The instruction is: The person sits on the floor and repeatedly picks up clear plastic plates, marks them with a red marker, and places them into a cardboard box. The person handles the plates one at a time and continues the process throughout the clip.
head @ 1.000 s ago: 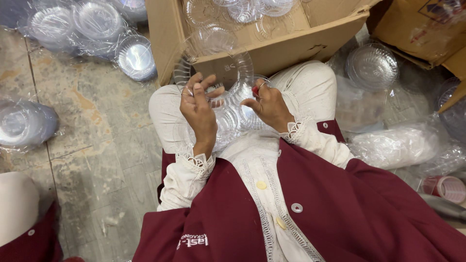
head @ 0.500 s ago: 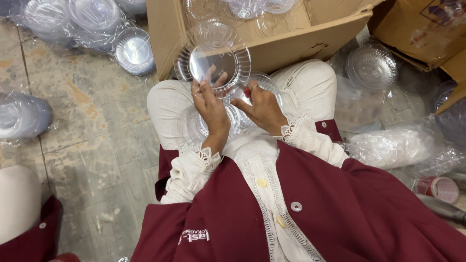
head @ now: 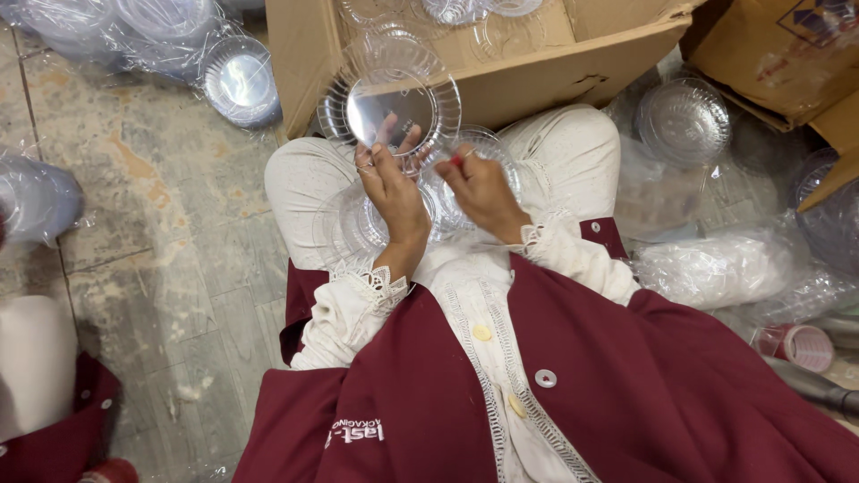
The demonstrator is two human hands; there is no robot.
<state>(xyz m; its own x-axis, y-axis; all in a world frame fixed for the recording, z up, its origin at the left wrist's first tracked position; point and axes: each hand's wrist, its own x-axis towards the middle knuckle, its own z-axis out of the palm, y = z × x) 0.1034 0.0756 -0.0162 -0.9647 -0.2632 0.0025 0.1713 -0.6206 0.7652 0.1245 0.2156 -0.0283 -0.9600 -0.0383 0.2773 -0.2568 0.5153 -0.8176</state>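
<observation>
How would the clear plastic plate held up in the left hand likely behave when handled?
The clear plate probably weighs little: the left hand lifts it by its edge with fingertips. Its thin, glossy plastic looks slippery and slightly flexible. The ridged rim may crack if squeezed.

place: packing or stockroom floor | floor: worn, stained stone tiles (head: 152, 206), person sits on it | far: open cardboard box (head: 501, 63) with clear plastic plates loose inside | left and right: bagged stacks of clear plates (head: 134, 27) lying about | far right: second carton (head: 787, 54)
</observation>
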